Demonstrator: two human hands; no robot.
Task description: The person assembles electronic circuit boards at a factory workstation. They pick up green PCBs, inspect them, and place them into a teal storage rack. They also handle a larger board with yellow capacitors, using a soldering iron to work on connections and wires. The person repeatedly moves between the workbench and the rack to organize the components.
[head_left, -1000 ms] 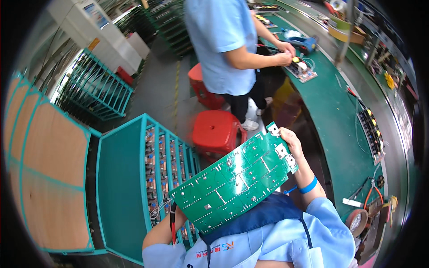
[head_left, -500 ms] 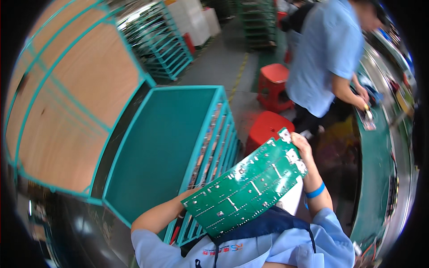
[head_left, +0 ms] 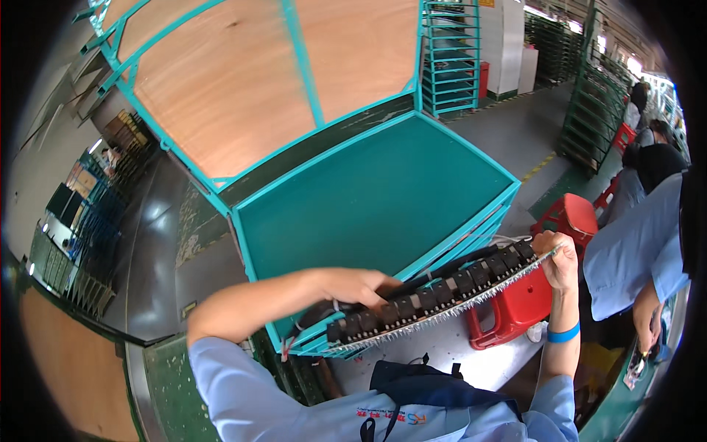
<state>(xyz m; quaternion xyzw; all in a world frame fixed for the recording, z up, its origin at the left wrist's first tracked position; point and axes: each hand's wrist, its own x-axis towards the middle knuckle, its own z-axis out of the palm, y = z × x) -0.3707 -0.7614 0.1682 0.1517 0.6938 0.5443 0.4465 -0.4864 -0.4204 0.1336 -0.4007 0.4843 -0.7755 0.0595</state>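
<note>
A circuit board is tilted nearly edge-on before me, at the near edge of a green-topped rack. A row of black components lines its upper side, and solder pins bristle along the lower edge. My right hand, with a blue band at the wrist, is closed around the board's right end. On the component side, toward the left end, my left hand grips the board; some of its fingertips are hidden among the components. A dark cable-like strip runs behind the board.
The rack's green top lies beyond the board, with a wood-panelled frame behind it. Red stools stand at right, close to a co-worker in a blue shirt at a green bench. Shelving racks line the background.
My view has swung left toward the rack. The board has turned from showing its flat green face to nearly edge-on, and both hands have moved with it to the rack's edge.
</note>
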